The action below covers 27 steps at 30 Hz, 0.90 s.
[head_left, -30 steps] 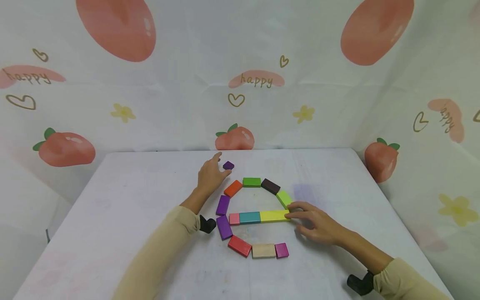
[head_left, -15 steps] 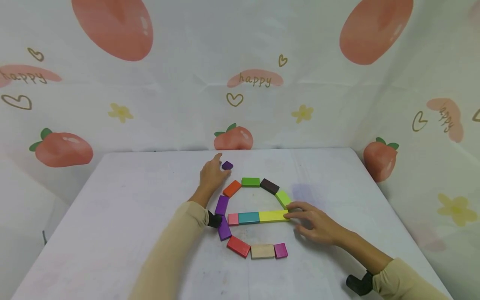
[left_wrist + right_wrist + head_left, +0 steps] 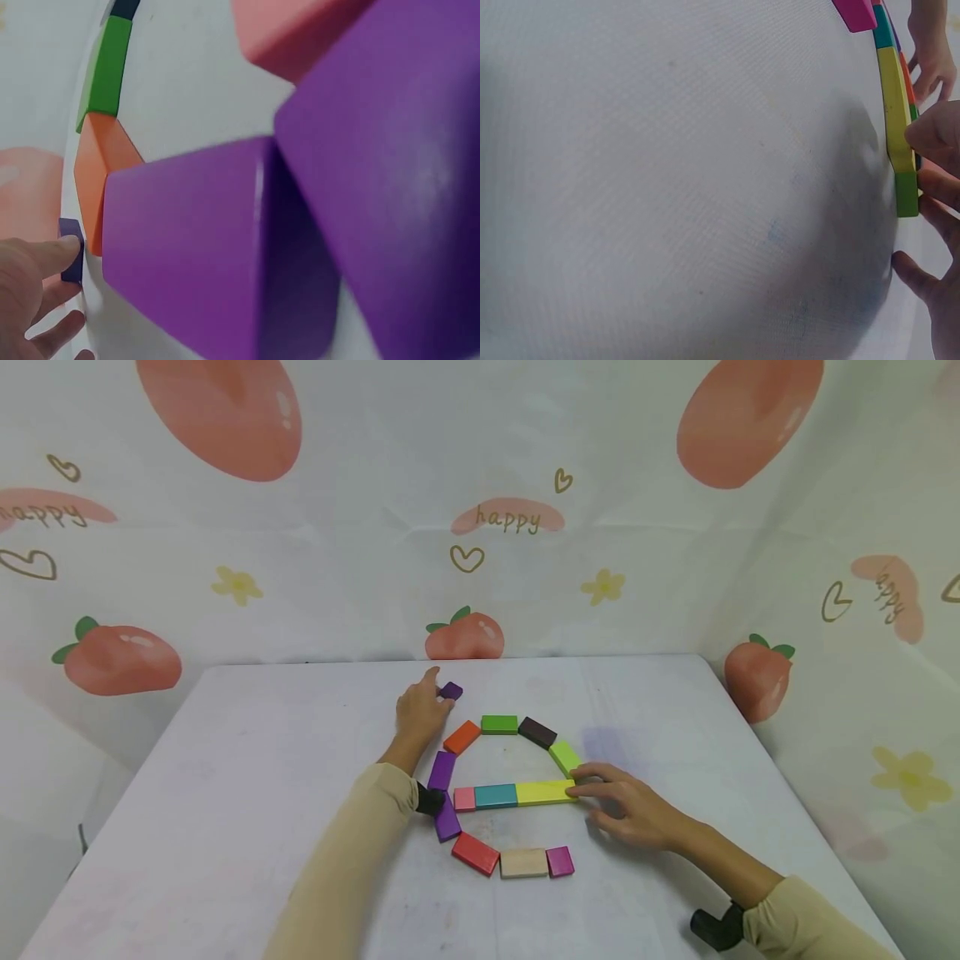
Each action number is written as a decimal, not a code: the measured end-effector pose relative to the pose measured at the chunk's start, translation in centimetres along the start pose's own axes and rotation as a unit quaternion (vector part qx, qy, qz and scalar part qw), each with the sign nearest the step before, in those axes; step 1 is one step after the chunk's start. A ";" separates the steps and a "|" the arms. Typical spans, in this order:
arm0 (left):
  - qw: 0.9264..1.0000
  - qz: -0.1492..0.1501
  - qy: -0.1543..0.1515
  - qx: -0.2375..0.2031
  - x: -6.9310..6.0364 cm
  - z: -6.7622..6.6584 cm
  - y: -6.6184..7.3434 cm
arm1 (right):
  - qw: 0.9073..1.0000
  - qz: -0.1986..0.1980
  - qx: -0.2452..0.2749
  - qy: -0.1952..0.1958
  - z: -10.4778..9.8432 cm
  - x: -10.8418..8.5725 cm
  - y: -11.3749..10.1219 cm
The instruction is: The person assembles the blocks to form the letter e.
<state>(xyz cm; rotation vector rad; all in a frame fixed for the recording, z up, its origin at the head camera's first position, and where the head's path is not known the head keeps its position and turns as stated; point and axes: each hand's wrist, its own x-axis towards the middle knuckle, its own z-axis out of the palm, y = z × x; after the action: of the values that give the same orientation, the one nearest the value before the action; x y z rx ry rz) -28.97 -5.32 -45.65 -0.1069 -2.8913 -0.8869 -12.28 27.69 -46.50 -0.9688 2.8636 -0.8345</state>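
Observation:
Near the far table edge, my left hand (image 3: 422, 710) has its thumb and fingers at a small dark purple block (image 3: 452, 691). The left wrist view shows the thumb on this purple block (image 3: 71, 251), a finger at its lower end; it appears pinched. My right hand (image 3: 637, 806) rests at the right end of the yellow block (image 3: 543, 792), fingers spread and touching it near the lime green block (image 3: 566, 758). Yellow, teal (image 3: 495, 796) and pink (image 3: 464, 799) blocks form a straight row inside a curve of coloured blocks.
The curve runs through a dark brown block (image 3: 537, 732), green block (image 3: 499, 724), orange block (image 3: 462, 737), two purple blocks, red block (image 3: 476, 853), plain wood block (image 3: 523, 862) and magenta block (image 3: 560, 862). A white patterned cloth (image 3: 360, 568) hangs behind the white table (image 3: 225, 793).
My left hand has closed in on the dark purple block, its fingertips now at the block. The right hand and the laid blocks stay put; the view shifts slightly.

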 end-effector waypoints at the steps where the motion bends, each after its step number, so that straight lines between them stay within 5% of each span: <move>1: 1.000 -0.002 0.001 -0.001 0.0 -0.1 0.0 | 1.000 0.000 -0.001 -0.001 0.0 0.0 0.0; 10: 1.000 -0.018 -0.013 0.003 -0.1 0.1 0.1 | 1.000 0.000 0.000 -0.003 -0.1 0.1 -0.2; 27: 0.999 -0.037 0.010 -0.017 -0.2 0.5 0.8 | 1.000 -0.005 -0.001 0.008 0.0 0.1 -0.2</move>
<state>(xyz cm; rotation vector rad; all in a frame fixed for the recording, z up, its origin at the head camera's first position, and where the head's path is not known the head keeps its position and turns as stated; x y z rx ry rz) -28.72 -4.36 -45.63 0.0064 -2.8801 -0.9439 -12.19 27.50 -46.36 -0.9822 2.8755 -0.8438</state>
